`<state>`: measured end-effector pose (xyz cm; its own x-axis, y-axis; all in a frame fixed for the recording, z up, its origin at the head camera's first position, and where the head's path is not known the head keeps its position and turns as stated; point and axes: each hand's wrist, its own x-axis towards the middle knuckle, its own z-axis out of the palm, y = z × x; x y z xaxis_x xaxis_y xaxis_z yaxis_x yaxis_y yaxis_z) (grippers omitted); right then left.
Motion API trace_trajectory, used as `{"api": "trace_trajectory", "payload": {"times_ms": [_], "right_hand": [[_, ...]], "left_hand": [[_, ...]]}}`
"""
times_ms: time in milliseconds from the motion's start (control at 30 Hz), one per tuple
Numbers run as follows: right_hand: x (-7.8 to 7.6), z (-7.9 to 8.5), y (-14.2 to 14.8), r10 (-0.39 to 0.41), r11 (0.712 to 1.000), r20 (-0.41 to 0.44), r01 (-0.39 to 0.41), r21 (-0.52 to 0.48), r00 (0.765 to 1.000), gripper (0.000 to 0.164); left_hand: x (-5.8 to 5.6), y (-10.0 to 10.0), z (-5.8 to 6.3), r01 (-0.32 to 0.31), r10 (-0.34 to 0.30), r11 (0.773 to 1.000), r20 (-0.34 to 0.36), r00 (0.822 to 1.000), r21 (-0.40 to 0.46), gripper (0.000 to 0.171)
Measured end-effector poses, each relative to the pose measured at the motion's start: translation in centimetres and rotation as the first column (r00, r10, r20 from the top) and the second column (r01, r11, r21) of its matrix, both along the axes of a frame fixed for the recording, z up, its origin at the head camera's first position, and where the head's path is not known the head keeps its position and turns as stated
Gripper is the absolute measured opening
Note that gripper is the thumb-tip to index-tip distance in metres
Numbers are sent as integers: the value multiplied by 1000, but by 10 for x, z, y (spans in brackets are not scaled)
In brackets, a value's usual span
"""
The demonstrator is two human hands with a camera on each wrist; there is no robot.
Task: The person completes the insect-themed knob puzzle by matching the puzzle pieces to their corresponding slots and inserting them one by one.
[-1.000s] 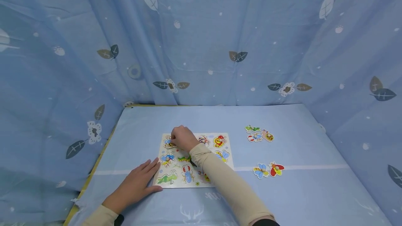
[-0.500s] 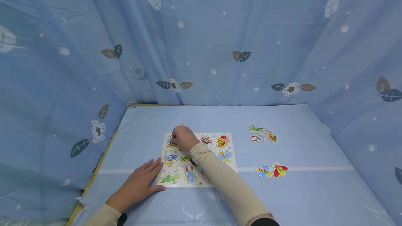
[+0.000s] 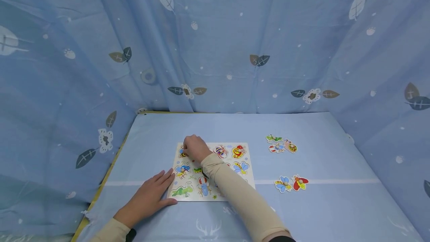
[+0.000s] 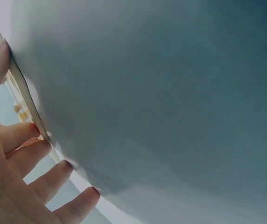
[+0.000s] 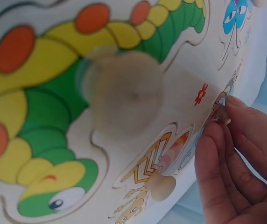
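Caterpillar piece [image 5: 54, 88] in puzzle board [image 5: 180, 84]

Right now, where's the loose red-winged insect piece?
Head view, right side: the red-winged piece lies right of the puzzle board, immediately right of the loose blue-winged striped piece.

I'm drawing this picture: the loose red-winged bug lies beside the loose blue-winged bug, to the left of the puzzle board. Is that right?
Nearly! The red-winged bug does lie beside the blue-winged bug, but the head view shows both to the right of the puzzle board.
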<state>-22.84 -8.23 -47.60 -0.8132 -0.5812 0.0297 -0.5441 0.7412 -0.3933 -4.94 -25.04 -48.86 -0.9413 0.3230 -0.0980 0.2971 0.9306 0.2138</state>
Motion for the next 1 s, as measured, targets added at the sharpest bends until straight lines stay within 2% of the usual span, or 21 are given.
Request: {"api": "trace_trajectory", "payload": {"times_ms": [167, 400, 567, 633, 800, 1000], "right_hand": [[4, 5, 3, 18, 1000, 22, -18, 13, 1000, 21], [8, 3, 13, 97, 995, 57, -99, 23, 994, 32], [10, 5, 31, 143, 990, 2, -143, -6, 990, 17], [9, 8, 43, 142, 990, -25, -142, -3, 990, 13], [3, 18, 86, 104, 994, -66, -105, -12, 992, 22], [-8, 19, 155, -17, 999, -72, 14, -44, 997, 23]], "left_hand": [[1, 0, -1, -8, 8, 1000, 4, 1000, -8, 91], [1, -1, -2, -12, 12, 1000, 18, 1000, 0, 92], [2, -1, -2, -20, 20, 1000, 23, 1000, -4, 93], [2, 0, -1, -19, 19, 1000, 14, 1000, -7, 92], [0, -2, -4, -10, 10, 1000, -29, 1000, -13, 92], [-2, -3, -10, -6, 5, 1000, -48, 999, -15, 94]]}}
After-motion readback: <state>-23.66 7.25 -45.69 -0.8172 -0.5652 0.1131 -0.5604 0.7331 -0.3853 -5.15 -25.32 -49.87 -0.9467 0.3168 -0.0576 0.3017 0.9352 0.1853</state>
